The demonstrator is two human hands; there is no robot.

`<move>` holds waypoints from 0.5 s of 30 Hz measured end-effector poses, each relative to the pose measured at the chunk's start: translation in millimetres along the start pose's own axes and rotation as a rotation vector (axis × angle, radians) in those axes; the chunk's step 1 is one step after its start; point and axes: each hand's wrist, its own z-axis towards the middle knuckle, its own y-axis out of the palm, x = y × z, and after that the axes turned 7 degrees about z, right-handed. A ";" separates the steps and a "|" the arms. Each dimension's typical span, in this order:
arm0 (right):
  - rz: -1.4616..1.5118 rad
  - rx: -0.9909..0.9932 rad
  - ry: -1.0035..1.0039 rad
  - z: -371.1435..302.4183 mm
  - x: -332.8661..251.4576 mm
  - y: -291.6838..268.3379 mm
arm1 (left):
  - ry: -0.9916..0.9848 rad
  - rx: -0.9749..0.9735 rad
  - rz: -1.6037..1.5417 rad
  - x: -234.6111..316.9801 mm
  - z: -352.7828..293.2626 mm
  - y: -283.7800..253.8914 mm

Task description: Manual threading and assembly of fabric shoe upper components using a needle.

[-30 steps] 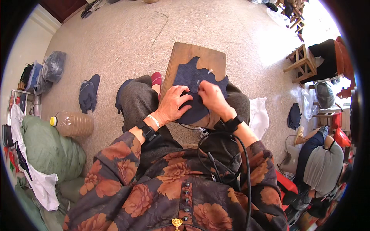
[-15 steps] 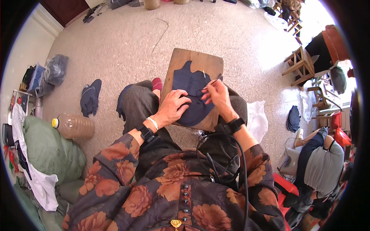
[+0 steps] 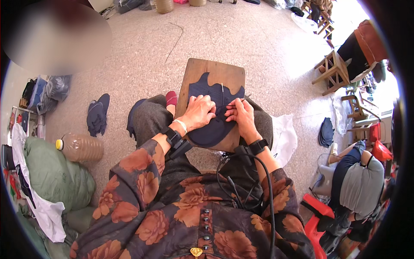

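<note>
A navy cloth piece (image 3: 211, 133), rounded at the near end and jagged at the far end, lies on a small wooden bench top (image 3: 233, 69) between my knees. My left hand (image 3: 198, 111) is on its left side, fingers bent and closed on the cloth, fingertips partly hidden. Close by on the right, my right hand (image 3: 241, 116) pinches a thin dark thread (image 3: 224, 105) just over the cloth. A slim pale stick-like thing (image 3: 222, 88) lies at the far part of the cloth; its kind is too small to tell.
More navy pieces (image 3: 98, 114) lie on the floor to the left, near a large yellow-capped jug (image 3: 81, 146). A white cloth (image 3: 284, 136) is beside my right knee. Wooden stools (image 3: 334, 73) and a seated person (image 3: 360, 185) are on the right. A black cable (image 3: 271, 194) crosses my lap.
My right hand has come down and slightly left, closer to the cloth. My left hand has shifted up and right, its fingers more bent. The view has moved a little.
</note>
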 end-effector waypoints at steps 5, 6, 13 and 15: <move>-0.104 -0.038 0.027 4.4 -6.8 1.4 | 0.007 0.271 -0.243 -0.3 -8.3 7.3; -0.209 -0.073 0.051 6.9 -8.9 4.2 | -0.022 0.282 -0.282 -1.1 -8.8 7.4; -0.296 -0.159 0.206 16.3 -17.1 21.5 | 0.005 0.277 -0.309 -4.4 -14.2 9.7; -0.330 -0.191 0.195 18.4 -16.3 22.9 | 0.019 0.278 -0.322 -6.3 -14.4 9.4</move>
